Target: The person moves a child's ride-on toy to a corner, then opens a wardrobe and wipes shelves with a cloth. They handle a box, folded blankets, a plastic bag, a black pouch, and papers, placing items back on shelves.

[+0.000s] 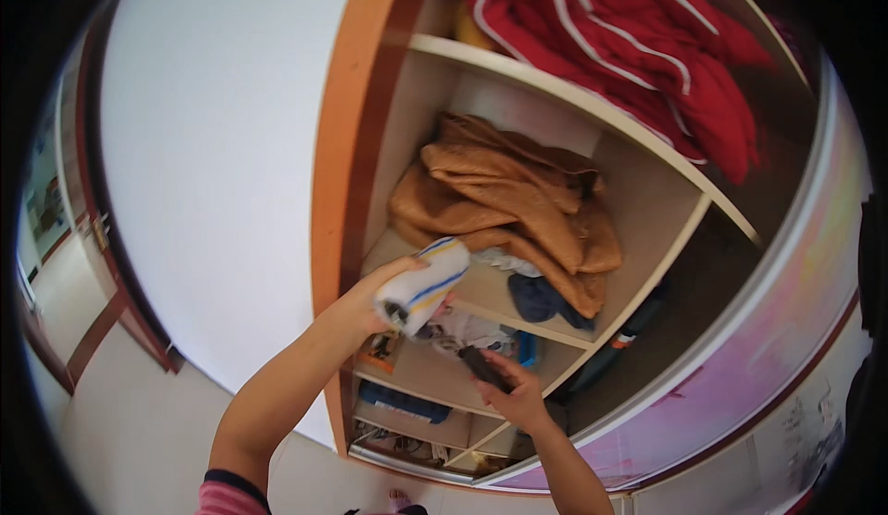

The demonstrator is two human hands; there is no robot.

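My left hand [388,286] grips a white paint roller cover [427,283] with blue and yellow stripes, in front of the cabinet shelves. The dark handle [485,369] of the roller is held in my right hand [513,390], lower and to the right. A metal part, blurred, shows between handle and cover. Behind the roller, folded brown fabric [513,203] lies on a shelf, with dark blue cloth [538,298] and a white cloth beside it.
Red clothing [624,64] with white piping hangs over the upper shelf edge [555,81]. Lower shelves hold a blue case [402,402] and small items. A patterned sliding door [721,383] stands at the right, a white wall [215,133] at the left.
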